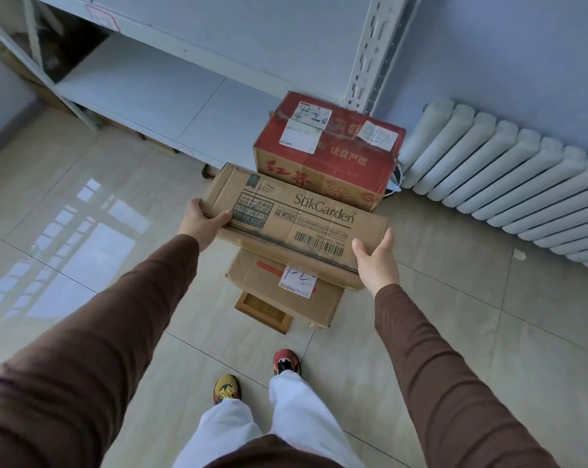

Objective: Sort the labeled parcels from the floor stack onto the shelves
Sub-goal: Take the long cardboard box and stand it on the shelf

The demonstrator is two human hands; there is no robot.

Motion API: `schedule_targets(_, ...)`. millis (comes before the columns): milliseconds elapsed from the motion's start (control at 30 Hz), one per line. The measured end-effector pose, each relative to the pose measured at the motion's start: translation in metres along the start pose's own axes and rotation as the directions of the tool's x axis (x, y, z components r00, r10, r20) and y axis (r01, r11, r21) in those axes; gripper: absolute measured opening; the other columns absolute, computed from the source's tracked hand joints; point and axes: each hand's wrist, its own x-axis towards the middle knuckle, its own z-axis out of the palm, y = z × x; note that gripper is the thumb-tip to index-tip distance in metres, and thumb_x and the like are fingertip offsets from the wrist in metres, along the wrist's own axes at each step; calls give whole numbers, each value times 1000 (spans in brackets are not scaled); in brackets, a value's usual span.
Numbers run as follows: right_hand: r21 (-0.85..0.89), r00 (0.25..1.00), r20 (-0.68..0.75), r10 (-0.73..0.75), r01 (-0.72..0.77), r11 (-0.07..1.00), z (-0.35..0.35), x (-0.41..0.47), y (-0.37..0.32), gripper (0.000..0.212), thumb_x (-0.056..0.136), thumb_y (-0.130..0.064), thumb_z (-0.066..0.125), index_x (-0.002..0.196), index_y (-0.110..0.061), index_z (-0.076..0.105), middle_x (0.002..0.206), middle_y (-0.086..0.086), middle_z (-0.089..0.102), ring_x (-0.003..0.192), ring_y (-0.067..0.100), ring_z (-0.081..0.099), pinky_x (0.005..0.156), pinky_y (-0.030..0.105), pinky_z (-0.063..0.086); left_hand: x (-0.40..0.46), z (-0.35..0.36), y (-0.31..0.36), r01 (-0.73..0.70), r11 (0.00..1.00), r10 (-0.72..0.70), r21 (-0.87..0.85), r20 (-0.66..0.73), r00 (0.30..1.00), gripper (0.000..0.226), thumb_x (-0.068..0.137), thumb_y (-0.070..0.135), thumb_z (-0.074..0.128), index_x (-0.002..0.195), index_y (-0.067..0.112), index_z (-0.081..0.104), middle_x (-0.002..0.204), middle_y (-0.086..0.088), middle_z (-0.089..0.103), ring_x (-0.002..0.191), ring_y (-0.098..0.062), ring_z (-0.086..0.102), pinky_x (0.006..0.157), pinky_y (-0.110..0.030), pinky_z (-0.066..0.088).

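Nearest the camera, two brown sleeves reach forward over the tiled floor (455,332). The left hand (203,219) grips the left end of the SukGarden carton (296,224), thumb curled over its top face; the right hand (375,256) cups the right end, thumb up against the end face and fingers hidden beneath, so how tightly it holds cannot be told. The carton is held above the floor stack, over a plain brown parcel (279,292) with a handwritten label, which sits on a small wooden tray (264,312).

The carton is long and flat; its long axis runs from upper left to lower right, print side up. It looks like creased, softened cardboard — probably light, but likely to sag, so an end-to-end hold with fingers underneath seems wise.

Beyond it stands a red box (326,153) bearing labels, then the white shelf (144,86) and, to the right, a radiator (505,177).
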Motion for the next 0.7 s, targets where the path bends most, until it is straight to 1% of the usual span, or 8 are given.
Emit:
schedule_targets(100, 2, 1000, -4, -31, 31, 1000, 3, -4, -4, 86, 103, -42, 56, 164, -11, 4, 164, 11, 35, 144, 30, 45, 116, 37, 38, -1, -5, -3, 22, 997, -26, -79, -42, 999, 67, 92, 35, 74, 145, 12, 40, 120, -2, 53, 105, -20, 53, 87, -29, 41)
schedule_targets(200, 17, 993, 24, -117, 116, 993, 10, -12, -14, 84, 101, -42, 60, 163, -9, 13, 162, 11, 38, 144, 26, 45, 117, 35, 39, -1, -28, -14, 5, 990, -21, -143, -109, 994, 70, 90, 36, 76, 147, 15, 41, 125, -2, 53, 108, -21, 53, 89, -30, 42)
schedule_targets(300, -9, 973, 67, -220, 221, 975, 19, -27, -34, 85, 101, -44, 58, 163, -11, 11, 164, 10, 33, 146, 25, 41, 115, 35, 38, -1, -59, -29, 10, 974, -50, -224, -177, 983, 73, 88, 39, 78, 149, 20, 41, 130, -2, 51, 114, -22, 53, 95, -32, 42)
schedule_targets(433, -24, 928, 98, -361, 364, 931, 34, -51, -72, 75, 102, -48, 54, 161, -12, 24, 156, 10, 42, 137, 24, 49, 102, 30, 44, -12, -111, -48, 5, 925, -113, -380, -263, 958, 73, 89, 33, 78, 149, 16, 40, 127, -3, 53, 111, -20, 53, 96, -30, 43)
schedule_targets(533, 60, 880, 145, -452, 449, 892, 47, -68, -103, 63, 106, -48, 45, 158, -14, 34, 155, 7, 44, 137, 20, 48, 101, 23, 38, -21, -157, -65, -3, 855, -197, -518, -332, 922, 76, 85, 31, 82, 144, 10, 38, 132, -9, 55, 107, -18, 55, 97, -30, 47)
schedule_targets(600, 154, 851, 193, -488, 465, 872, 57, -82, -124, 53, 110, -43, 37, 156, -16, 39, 156, 5, 44, 141, 18, 44, 103, 20, 32, -32, -190, -78, -32, 797, -243, -603, -369, 897, 74, 84, 34, 83, 140, 13, 39, 138, -11, 55, 106, -17, 55, 90, -29, 46)
schedule_targets(667, 274, 801, 215, -559, 500, 822, 71, -94, -145, 43, 112, -32, 36, 151, -19, 48, 148, 1, 50, 136, 16, 48, 111, 24, 35, -47, -223, -87, -46, 757, -285, -652, -393, 874, 61, 89, 35, 78, 134, 21, 39, 137, -5, 53, 108, -17, 52, 89, -36, 43)
schedule_targets(700, 339, 768, 222, -601, 517, 786, 79, -99, -155, 38, 112, -26, 39, 146, -21, 54, 141, -2, 53, 131, 13, 51, 115, 31, 39, -55, -239, -92, -59, 735, -301, -675, -404, 864, 56, 91, 34, 75, 132, 23, 38, 136, -3, 51, 110, -18, 53, 91, -41, 44)
